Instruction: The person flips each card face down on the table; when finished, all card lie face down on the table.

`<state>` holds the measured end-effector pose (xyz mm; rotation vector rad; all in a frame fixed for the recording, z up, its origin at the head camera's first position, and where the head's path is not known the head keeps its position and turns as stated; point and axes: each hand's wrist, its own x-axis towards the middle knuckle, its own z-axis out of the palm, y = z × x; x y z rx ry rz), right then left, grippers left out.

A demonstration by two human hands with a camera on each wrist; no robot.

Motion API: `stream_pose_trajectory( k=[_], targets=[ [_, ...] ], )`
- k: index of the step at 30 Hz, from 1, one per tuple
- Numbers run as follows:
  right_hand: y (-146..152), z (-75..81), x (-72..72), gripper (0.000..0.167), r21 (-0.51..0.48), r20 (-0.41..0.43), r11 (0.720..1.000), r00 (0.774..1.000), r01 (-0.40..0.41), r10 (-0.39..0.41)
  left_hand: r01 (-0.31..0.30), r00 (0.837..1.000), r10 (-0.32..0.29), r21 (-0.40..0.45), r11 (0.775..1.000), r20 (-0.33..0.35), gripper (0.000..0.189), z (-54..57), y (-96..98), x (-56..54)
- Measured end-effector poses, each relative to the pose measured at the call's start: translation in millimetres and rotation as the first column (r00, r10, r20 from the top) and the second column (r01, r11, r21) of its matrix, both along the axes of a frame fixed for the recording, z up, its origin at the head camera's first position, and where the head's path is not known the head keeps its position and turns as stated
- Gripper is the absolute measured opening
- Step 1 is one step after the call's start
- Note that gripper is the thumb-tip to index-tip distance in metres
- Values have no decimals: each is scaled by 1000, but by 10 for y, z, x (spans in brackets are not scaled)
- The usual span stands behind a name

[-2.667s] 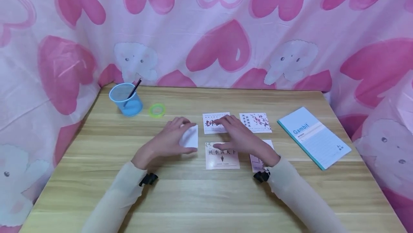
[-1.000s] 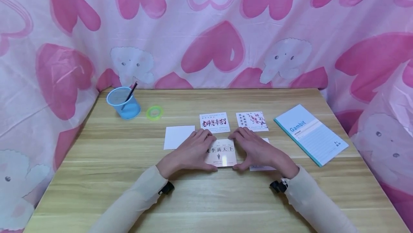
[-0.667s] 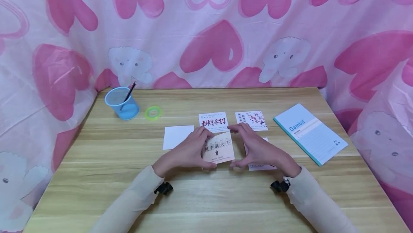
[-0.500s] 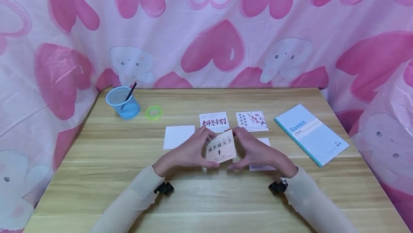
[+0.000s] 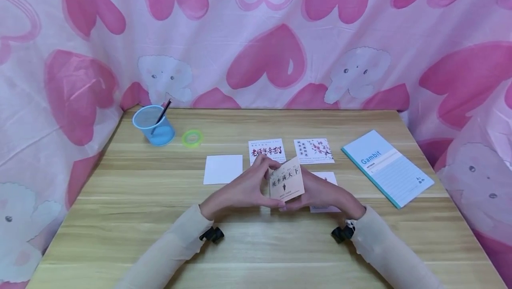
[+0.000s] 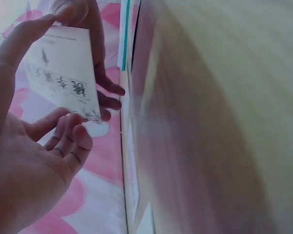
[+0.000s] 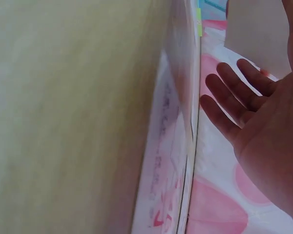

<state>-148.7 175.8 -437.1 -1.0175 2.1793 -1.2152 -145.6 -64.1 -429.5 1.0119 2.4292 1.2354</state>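
Note:
A square, pale printed card [image 5: 286,180] with large black characters is raised over the table and tilted, its printed face turned toward my left side. My left hand [image 5: 248,184] pinches it between the thumb and fingers at its left and lower edges. In the left wrist view the left thumb [image 6: 31,34] lies at one edge of the card [image 6: 63,73]. My right hand [image 5: 320,186] is close behind the card, partly hidden by it. The right wrist view shows the card's blank back [image 7: 258,34] and loosely extended right fingers [image 7: 232,92], spread apart.
Flat on the wooden table [image 5: 256,258] lie a blank white card [image 5: 223,169], a red-lettered card [image 5: 266,149], a blossom card [image 5: 314,150] and another card [image 5: 326,209] under the right forearm. Farther out are a blue mesh cup [image 5: 160,133], green tape rolls [image 5: 192,138] and a notebook [image 5: 387,168].
The left hand has set down the blank white card. Both hands came to the card with large characters, lifted it, and it has tilted, turning its right side upward.

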Motion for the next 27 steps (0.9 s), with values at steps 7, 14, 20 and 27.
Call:
stream_pose_trajectory(
  k=[7,14,20,27],
  targets=[
    [-10,-37,7,84,18,84,999,995,51,-52,-45,999,44,54,998,23,88,-39,8,44],
    [-59,-50,-18,88,88,-110,995,993,51,-41,-59,998,58,42,997,17,96,5,41,89],
    [-98,-40,-13,87,144,-251,988,968,52,-15,-71,997,71,52,996,-3,93,64,57,105],
    [-7,64,32,97,270,-378,942,922,198,-86,-38,999,40,80,996,-23,95,102,-161,94]
  ],
)
